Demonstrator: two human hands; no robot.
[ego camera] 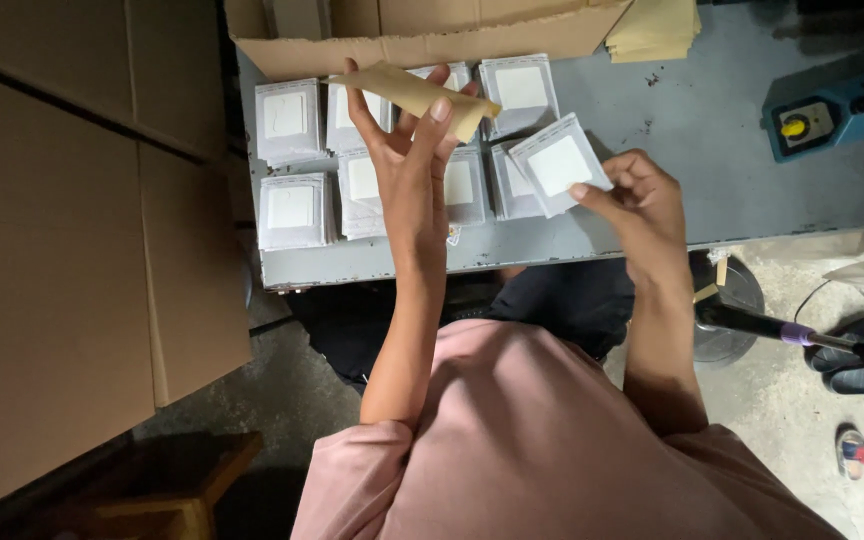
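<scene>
Head view: left hand [410, 165], fingers spread upward, pinches a tan paper envelope [422, 92]; right hand [642, 200] pinches a white switch plate [560, 165].

on the table [712, 150], stacks of packets [292, 160] lie in 2 rows toward its left end, just before an open carton [422, 45] at the far edge. the left hand [407, 165] holds an envelope [417, 92] above those stacks; the right hand [642, 205], to its right, holds 1 packet [559, 165]. a sealing machine [832, 115] sits far right, more envelopes [657, 28] behind, big cartons [72, 230] left of the table.
</scene>
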